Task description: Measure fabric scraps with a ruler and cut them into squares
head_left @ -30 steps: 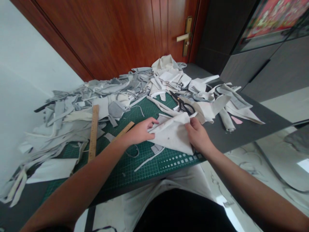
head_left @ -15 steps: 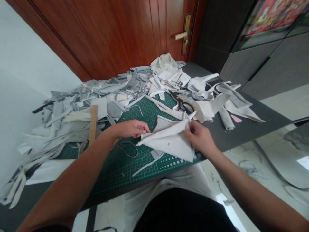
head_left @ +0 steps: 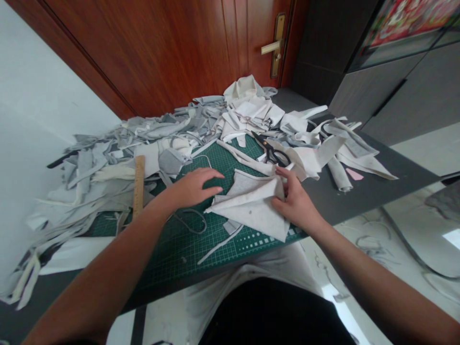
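1 cloth (head_left: 247, 209) near front-right corner of mat (head_left: 187, 249); right hand (head_left: 295, 201) holds its right end, left hand (head_left: 196, 187) wide beside it. 1 scissors (head_left: 266, 145), 1 visible ruler (head_left: 138, 182); scraps (head_left: 158, 128) crowd back edge of bench (head_left: 330, 206).

The left forearm (head_left: 122, 268) hides the lower end of the wooden ruler (head_left: 139, 184), its graduations illegible. The right hand (head_left: 294, 199) covers part of the pale cloth (head_left: 257, 220), whose small mark (head_left: 250, 212) is indistinct. The upper edge crops the door (head_left: 151, 48) and a blurred red panel (head_left: 406, 21).
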